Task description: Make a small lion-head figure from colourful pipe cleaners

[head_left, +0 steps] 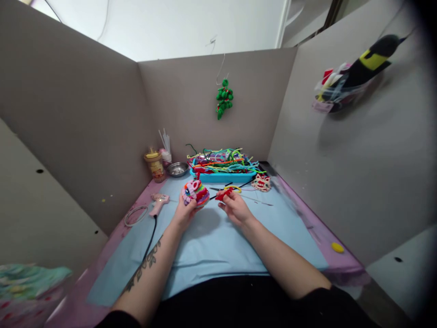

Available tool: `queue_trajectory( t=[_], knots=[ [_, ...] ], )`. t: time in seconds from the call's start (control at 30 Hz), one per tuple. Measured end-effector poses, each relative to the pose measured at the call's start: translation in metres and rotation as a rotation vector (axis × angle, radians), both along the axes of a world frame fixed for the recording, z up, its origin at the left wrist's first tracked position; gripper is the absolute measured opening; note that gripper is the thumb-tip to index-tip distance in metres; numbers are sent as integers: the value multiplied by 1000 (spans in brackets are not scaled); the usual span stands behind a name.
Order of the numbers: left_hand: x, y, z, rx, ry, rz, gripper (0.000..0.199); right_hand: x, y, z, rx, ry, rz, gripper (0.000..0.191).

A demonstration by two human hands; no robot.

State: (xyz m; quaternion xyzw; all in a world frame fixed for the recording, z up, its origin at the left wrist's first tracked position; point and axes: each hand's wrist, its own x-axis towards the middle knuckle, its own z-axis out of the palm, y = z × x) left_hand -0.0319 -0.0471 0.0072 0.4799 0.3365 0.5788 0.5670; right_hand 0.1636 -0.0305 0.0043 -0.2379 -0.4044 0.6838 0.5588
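1. Pipe-cleaner craft [195,193], a rounded bundle of pink, red, green and blue fuzz, sits in the left hand [186,210], raised a little above the blue mat [211,246] at the middle of the counter [307,218].
2. Left hand: fingers curled around the underside of the craft, gripping it.
3. Right hand [235,208]: fingertips pinched on a small red piece [224,194], seemingly a short bit of pipe cleaner, though it is too small to be sure. It is held just beside the craft, without clearly touching it.
4. Scissors [218,188] lie on the mat just beyond the right hand, next to a yellow loop [232,187].
5. A blue tray [221,176] heaped with pipe cleaners in many colours stands at the back of the counter, behind both hands.
6. A red and white woven piece [261,182] lies to the right of the tray.
7. A pink glue gun [159,201] rests to the left of the left hand, its black cord [150,241] running toward the person, with a wire ring [135,215] beside it.
8. At the back left stand a small metal bowl [177,169], a lidded cup [155,166] and a holder of white sticks [165,145].
9. A green pipe-cleaner figure [224,98] hangs on the rear partition [191,100].
10. A small yellow object [337,247] lies near the counter's right edge, well apart from the hands.
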Motion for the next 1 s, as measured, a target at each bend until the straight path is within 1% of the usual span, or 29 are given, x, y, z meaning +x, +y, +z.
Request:
queue_trajectory(
  t=[0.07,0.17,0.27,0.4,0.57,0.77,0.9,1.0],
  knots=[
    [0,-3,0,-83,-45,-129,92,0,1,1,88,-27,-122,35],
    [-1,-7,-1,-145,-65,-230,84,1,-1,4,221,-64,-222,33],
    [-1,-9,-1,-148,-60,-291,83,2,-6,8,344,-141,-247,28],
    [0,-11,0,-148,-43,-315,85,4,-14,14,458,-259,-253,24],
    [-1,-11,-1,-153,-25,-348,84,5,-18,19,526,-306,-293,19],
    [-4,-8,-7,-144,-30,-334,82,6,-22,23,528,-364,-252,21],
    [-5,-8,-9,-149,-24,-350,79,7,-20,22,529,-347,-233,20],
    [-5,-9,-8,-154,-24,-368,83,6,-19,21,511,-333,-210,22]
  ],
)
